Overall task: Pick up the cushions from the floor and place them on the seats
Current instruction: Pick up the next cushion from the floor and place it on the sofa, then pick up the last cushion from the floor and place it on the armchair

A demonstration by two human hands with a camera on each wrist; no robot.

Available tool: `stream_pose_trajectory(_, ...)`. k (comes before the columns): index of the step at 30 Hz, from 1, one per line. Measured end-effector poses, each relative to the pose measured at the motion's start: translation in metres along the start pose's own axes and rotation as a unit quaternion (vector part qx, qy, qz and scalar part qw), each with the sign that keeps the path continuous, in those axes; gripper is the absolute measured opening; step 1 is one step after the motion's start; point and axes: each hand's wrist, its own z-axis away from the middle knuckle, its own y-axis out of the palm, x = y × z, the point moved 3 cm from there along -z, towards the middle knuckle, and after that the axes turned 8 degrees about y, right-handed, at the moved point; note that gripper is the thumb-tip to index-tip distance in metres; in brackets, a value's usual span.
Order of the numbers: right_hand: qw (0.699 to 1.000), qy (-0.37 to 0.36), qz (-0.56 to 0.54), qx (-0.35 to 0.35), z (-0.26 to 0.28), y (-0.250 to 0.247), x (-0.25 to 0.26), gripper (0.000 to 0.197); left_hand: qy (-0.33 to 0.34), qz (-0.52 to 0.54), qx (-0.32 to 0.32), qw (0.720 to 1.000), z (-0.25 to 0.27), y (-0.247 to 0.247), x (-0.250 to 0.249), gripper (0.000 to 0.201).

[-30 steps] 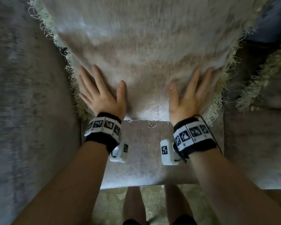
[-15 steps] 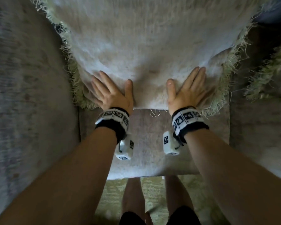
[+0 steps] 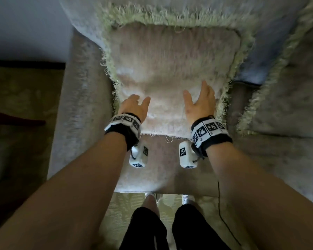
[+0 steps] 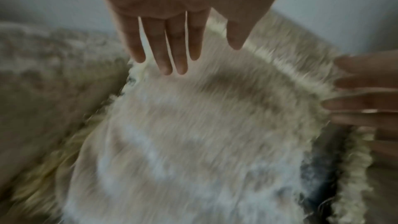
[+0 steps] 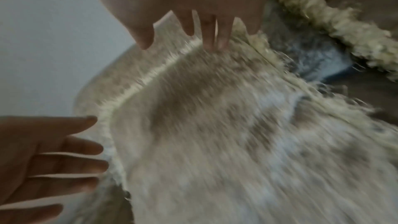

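A beige cushion (image 3: 172, 69) with a pale green fringe leans on the sofa seat (image 3: 163, 163) against the backrest. My left hand (image 3: 134, 105) hovers at its lower left part, fingers straight and spread. My right hand (image 3: 201, 100) is at its lower right part, fingers also straight. In the left wrist view my left hand (image 4: 172, 54) is stretched out above the blurred cushion (image 4: 193, 134). In the right wrist view my right hand (image 5: 204, 30) is open above the cushion (image 5: 237, 134), apart from it. Neither hand holds anything.
A second fringed cushion (image 3: 287, 87) lies on the seat to the right, with a blue-grey one (image 3: 257, 62) behind it. The sofa armrest (image 3: 79, 105) stands at the left. My legs are on the patterned rug (image 3: 130, 204) in front of the sofa.
Both hands lay flat on the cushion's lower edge before; now they have lifted off it and drawn back. The head view has pulled back, showing the whole cushion leaning against the backrest.
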Motion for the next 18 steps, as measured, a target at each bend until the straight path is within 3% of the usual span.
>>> stream_pose_trajectory(4, 0.998, -0.052, -0.031, 0.029, 0.010, -0.064, 0.057, 0.064, 0.050, 0.025, -0.077, 0.995, 0.041, -0.059, -0.073, 0.054)
stream_pose_trajectory(10, 0.979, -0.171, -0.097, 0.056, 0.046, -0.169, 0.133, 0.035, 0.115, 0.076, -0.199, 0.970, 0.117, -0.140, -0.157, 0.045)
stream_pose_trajectory(14, 0.964, -0.239, -0.093, 0.070, 0.079, -0.215, 0.176, 0.031, 0.130, 0.087, -0.274, 0.949, 0.171, -0.191, -0.185, 0.043)
stream_pose_trajectory(18, 0.944, -0.291, -0.119, 0.096, 0.119, -0.237, 0.214, 0.031, 0.124, 0.095, -0.338, 0.928, 0.228, -0.234, -0.182, 0.040)
